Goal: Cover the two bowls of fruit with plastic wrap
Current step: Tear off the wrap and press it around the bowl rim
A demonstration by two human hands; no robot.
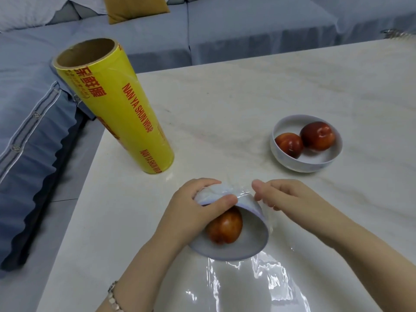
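A white bowl [245, 246] holding one red fruit [225, 228] is tipped toward me near the table's front edge. My left hand [198, 208] grips its far rim and underside, thumb over the rim. Clear plastic wrap [254, 280] lies over the bowl's mouth and spreads loose across the table in front of it. My right hand [286, 197] pinches the film against the bowl's far right side. A second white bowl [319, 164] with two red fruits [317, 136] stands uncovered to the right. The yellow wrap roll [126, 113] stands upright at the left edge.
The white marble table [247, 91] extends back and to the right. A blue-grey sofa [202, 30] with a striped cushion [33, 143] borders the table's left and far sides. A mustard cushion [135, 7] lies at the back.
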